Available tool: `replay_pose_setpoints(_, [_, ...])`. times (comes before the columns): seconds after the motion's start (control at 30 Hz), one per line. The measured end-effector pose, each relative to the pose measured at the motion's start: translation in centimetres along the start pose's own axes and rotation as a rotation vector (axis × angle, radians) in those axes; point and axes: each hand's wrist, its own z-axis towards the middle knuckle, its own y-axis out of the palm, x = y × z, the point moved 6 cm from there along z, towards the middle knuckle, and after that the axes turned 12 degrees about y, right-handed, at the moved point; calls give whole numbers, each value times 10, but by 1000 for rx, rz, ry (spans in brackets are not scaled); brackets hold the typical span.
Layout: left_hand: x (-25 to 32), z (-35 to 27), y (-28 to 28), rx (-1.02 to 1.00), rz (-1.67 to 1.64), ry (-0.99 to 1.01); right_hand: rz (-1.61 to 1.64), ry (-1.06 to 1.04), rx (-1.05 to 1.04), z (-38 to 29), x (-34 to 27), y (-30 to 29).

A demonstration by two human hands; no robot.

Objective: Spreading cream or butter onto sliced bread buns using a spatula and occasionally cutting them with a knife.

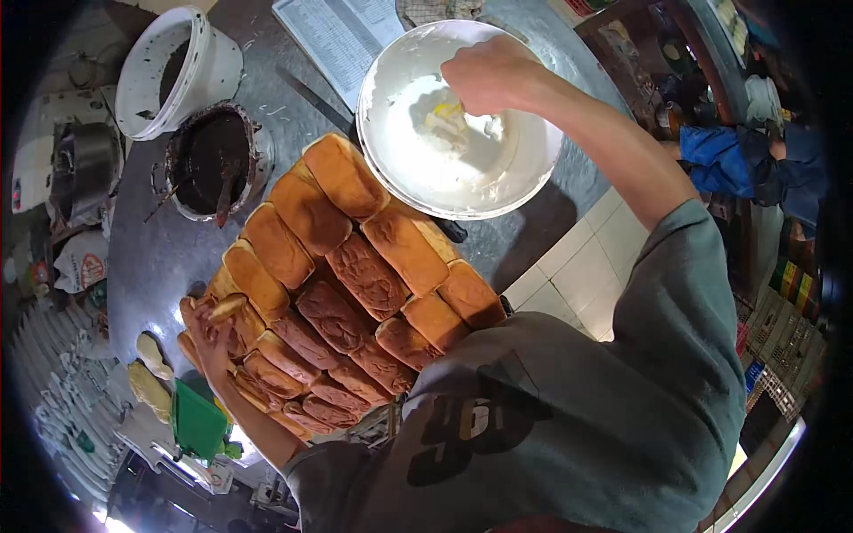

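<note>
Rows of browned bread loaves (pixel 326 260) lie close together on the dark table, some golden and some dark brown. At their left edge my left hand (pixel 214 336) has its fingers around a small piece of bread (pixel 228 308). My right hand (pixel 493 76) is closed like a fist over a large white plastic bucket (pixel 393 180). White cream (pixel 426 143) with a yellow patch lies inside the bucket. Whether the right hand grips something is hidden by the hand itself.
A pot of dark filling (pixel 216 163) with utensils and a tilted white bucket (pixel 206 73) stand at the upper left. A long knife (pixel 313 96) and a printed sheet (pixel 340 36) lie beside the cream bucket. Another person's blue clothing (pixel 720 160) shows at the right.
</note>
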Motion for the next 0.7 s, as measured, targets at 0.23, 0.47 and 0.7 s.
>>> replay_pose_setpoints(0.23, [2,-2,-38,97,-263,-16,23,-59,-17,15,-6,14])
replay_pose_setpoints(0.47, [-18,-50,-61,746,-357,265,261,-253,-259,17,-30,36])
replay_pose_setpoints(0.7, [27,-92,59,838,-131,216,517,-350,-98,-91,23,-33])
